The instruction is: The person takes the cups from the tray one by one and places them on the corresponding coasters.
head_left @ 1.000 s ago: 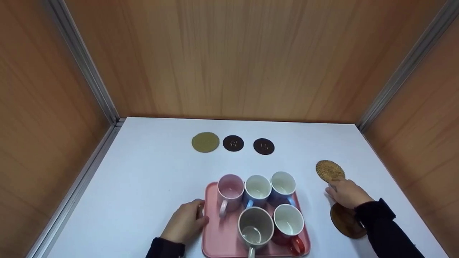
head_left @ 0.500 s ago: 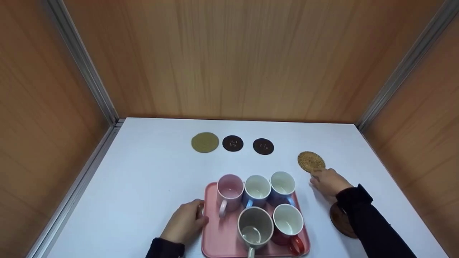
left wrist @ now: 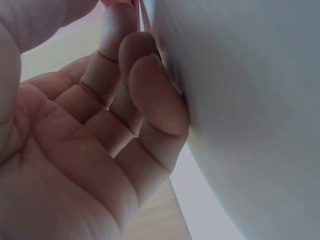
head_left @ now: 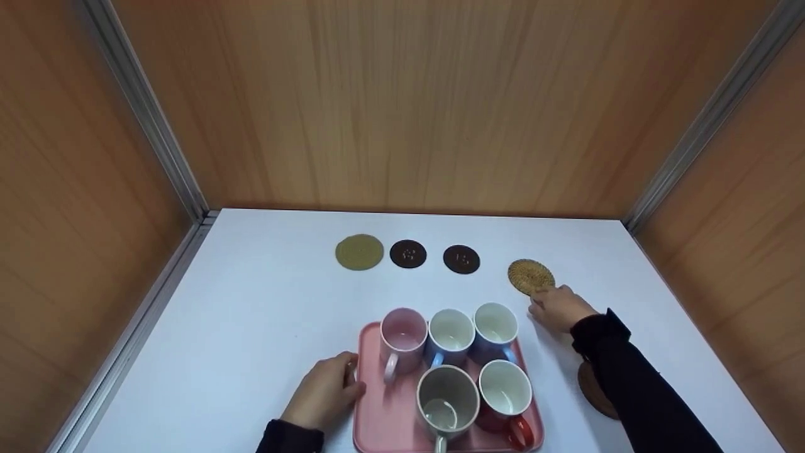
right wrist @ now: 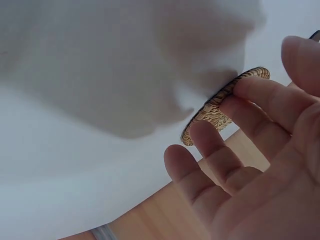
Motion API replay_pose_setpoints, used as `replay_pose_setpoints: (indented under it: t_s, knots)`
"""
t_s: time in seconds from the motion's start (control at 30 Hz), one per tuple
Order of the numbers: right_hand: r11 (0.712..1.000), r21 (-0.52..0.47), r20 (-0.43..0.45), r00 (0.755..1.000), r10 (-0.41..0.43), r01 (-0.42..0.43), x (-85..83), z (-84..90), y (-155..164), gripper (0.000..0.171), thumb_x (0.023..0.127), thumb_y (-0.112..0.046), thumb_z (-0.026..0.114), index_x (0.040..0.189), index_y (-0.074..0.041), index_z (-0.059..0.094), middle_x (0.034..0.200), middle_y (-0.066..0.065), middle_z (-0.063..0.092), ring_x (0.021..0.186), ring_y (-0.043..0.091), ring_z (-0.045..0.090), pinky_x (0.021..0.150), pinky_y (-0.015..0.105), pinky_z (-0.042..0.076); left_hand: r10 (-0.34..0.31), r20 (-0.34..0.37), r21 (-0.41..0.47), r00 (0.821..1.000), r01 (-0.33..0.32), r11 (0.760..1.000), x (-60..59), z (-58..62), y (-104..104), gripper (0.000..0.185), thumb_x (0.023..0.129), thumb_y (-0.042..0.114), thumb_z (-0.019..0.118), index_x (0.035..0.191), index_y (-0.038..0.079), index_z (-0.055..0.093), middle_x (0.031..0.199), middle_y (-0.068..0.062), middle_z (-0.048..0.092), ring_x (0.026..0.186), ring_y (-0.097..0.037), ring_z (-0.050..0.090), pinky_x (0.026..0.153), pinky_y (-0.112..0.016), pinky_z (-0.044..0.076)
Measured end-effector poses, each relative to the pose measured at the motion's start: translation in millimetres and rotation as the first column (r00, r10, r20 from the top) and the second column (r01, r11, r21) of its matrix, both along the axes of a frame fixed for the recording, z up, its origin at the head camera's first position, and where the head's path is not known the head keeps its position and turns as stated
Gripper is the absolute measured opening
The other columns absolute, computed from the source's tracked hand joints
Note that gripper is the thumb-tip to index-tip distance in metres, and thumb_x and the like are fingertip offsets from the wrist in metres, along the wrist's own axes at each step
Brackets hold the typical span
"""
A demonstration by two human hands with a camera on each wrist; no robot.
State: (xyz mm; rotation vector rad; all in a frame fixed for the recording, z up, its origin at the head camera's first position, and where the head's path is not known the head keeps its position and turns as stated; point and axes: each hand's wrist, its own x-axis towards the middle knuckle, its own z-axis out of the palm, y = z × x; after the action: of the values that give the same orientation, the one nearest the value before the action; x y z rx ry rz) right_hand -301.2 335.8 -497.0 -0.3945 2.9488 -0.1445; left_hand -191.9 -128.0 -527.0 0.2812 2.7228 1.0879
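With its fingertips on the near edge of a round woven straw coaster (head_left: 528, 275), my right hand (head_left: 560, 308) reaches across the white table. In the right wrist view those fingers lie nearly straight on the coaster (right wrist: 215, 116), and the thumb stands apart from it. My left hand (head_left: 324, 388) grips the left rim of a pink tray (head_left: 383, 428), fingers curled at its edge. Five is too many to list singly: several mugs stand on the tray, among them a pink mug (head_left: 404, 333), a large grey mug (head_left: 448, 402) and a red mug (head_left: 505, 390).
Along the back of the table lie an olive round coaster (head_left: 359, 252) and two dark round coasters, the left one (head_left: 408, 254) and the right one (head_left: 461, 259). A brown wooden disc (head_left: 594, 390) is partly hidden under the right sleeve. Wood-grain panels (head_left: 402, 113) enclose the table.
My right hand has moved the woven coaster left and toward the back, into line beside the dark coasters. The left hand, tray and mugs have stayed put.
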Motion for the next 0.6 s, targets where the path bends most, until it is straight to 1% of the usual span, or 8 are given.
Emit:
replay_pose_setpoints:
  t_s: [0.1, 0.17, 0.27, 0.33, 0.37, 0.47, 0.6]
  knots:
    - [1.000, -0.004, -0.013, 1.000, -0.001, 0.001, -3.7, -0.6, -4.7, 0.043, 0.101, -0.027, 0.049, 0.133, 0.000, 0.059, 0.139, 0.026, 0.055, 0.121, 0.059, 0.048, 0.102, 0.064, 0.040, 0.001, -0.002, -0.003, 1.000, -0.001, 1.000, -0.1, -0.3, -0.1, 0.039, 0.084, 0.018, 0.074, 0.118, 0.002, 0.064, 0.068, 0.004, 0.055, 0.062, -0.012, 0.050, 0.058, -0.027, 0.040]
    - [1.000, -0.002, -0.030, 1.000, 0.009, -0.009, -6.6, -0.9, -8.1, 0.039, 0.101, -0.026, 0.049, 0.127, 0.000, 0.062, 0.135, 0.027, 0.057, 0.115, 0.060, 0.051, 0.098, 0.065, 0.042, 0.002, -0.008, -0.007, 1.000, -0.002, 1.000, 0.3, 0.0, -0.3, 0.042, 0.084, 0.018, 0.074, 0.120, 0.000, 0.063, 0.069, 0.004, 0.056, 0.062, -0.011, 0.050, 0.059, -0.027, 0.041]
    - [1.000, 0.011, -0.045, 0.999, 0.023, -0.022, -11.3, -1.0, -14.2, 0.036, 0.100, -0.025, 0.049, 0.124, -0.002, 0.064, 0.132, 0.027, 0.060, 0.109, 0.059, 0.053, 0.093, 0.065, 0.044, 0.005, -0.006, -0.005, 1.000, -0.005, 1.000, 1.0, 0.6, -0.4, 0.044, 0.084, 0.018, 0.074, 0.123, -0.001, 0.062, 0.069, 0.004, 0.056, 0.062, -0.011, 0.050, 0.060, -0.028, 0.042]
    - [1.000, 0.020, -0.033, 0.999, 0.014, -0.013, -14.8, -1.0, -18.1, 0.037, 0.100, -0.025, 0.048, 0.126, -0.003, 0.063, 0.132, 0.027, 0.060, 0.109, 0.059, 0.053, 0.093, 0.065, 0.045, 0.005, -0.007, -0.004, 1.000, -0.005, 1.000, 1.3, 0.6, -0.3, 0.044, 0.085, 0.018, 0.075, 0.123, -0.001, 0.062, 0.069, 0.004, 0.056, 0.062, -0.011, 0.051, 0.060, -0.027, 0.042]
    - [1.000, 0.026, -0.023, 1.000, 0.007, -0.006, -16.4, -0.8, -19.9, 0.040, 0.100, -0.026, 0.048, 0.131, -0.003, 0.060, 0.134, 0.026, 0.059, 0.111, 0.059, 0.053, 0.095, 0.064, 0.044, 0.005, -0.005, -0.004, 1.000, -0.005, 1.000, 1.4, 0.5, -0.2, 0.044, 0.085, 0.018, 0.075, 0.122, -0.001, 0.063, 0.068, 0.004, 0.056, 0.062, -0.011, 0.051, 0.060, -0.027, 0.042]
    - [0.999, 0.049, 0.009, 1.000, -0.011, 0.010, -21.3, 0.2, -25.8, 0.046, 0.100, -0.028, 0.047, 0.139, -0.003, 0.055, 0.137, 0.027, 0.056, 0.115, 0.059, 0.051, 0.098, 0.064, 0.043, 0.003, -0.004, -0.004, 1.000, -0.003, 1.000, 1.4, 0.2, 0.2, 0.042, 0.085, 0.018, 0.075, 0.120, 0.000, 0.063, 0.068, 0.004, 0.056, 0.061, -0.012, 0.050, 0.058, -0.027, 0.041]
    - [0.997, 0.081, 0.045, 0.999, -0.019, 0.015, -26.3, 0.6, -32.3, 0.051, 0.101, -0.030, 0.047, 0.144, -0.002, 0.049, 0.140, 0.028, 0.053, 0.118, 0.060, 0.048, 0.099, 0.064, 0.042, 0.003, -0.006, -0.006, 1.000, -0.003, 1.000, 0.9, -0.3, 1.0, 0.042, 0.085, 0.018, 0.075, 0.121, 0.000, 0.063, 0.068, 0.004, 0.056, 0.061, -0.012, 0.050, 0.058, -0.027, 0.041]
